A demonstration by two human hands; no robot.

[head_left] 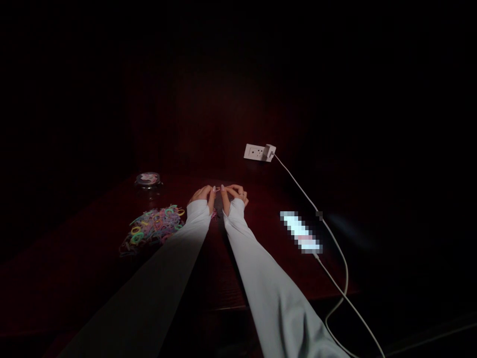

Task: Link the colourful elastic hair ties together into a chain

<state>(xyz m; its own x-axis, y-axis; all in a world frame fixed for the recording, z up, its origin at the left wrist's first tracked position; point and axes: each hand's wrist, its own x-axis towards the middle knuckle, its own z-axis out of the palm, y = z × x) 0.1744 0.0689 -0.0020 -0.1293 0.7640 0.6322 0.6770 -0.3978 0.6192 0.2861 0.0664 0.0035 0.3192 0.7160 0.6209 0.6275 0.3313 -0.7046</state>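
A small pink band (218, 189) is stretched between the fingertips of both hands, above the dark red table. My left hand (203, 194) pinches its left side, thumb and finger pressed together. On the other side my right hand (234, 194) pinches it too, its remaining fingers curled. Some pink bands (213, 214) lie on the table just below, partly hidden by the left sleeve. A loose heap of colourful elastic bands (154, 226) spreads to the left of my left forearm, with green and yellow rings on top.
A clear round jar (148, 185) with a patterned lid stands at the back left. A blurred, lit device (301, 232) lies at the right, its white cable (345, 258) looping near the table edge. A wall socket (255, 152) holds a white plug.
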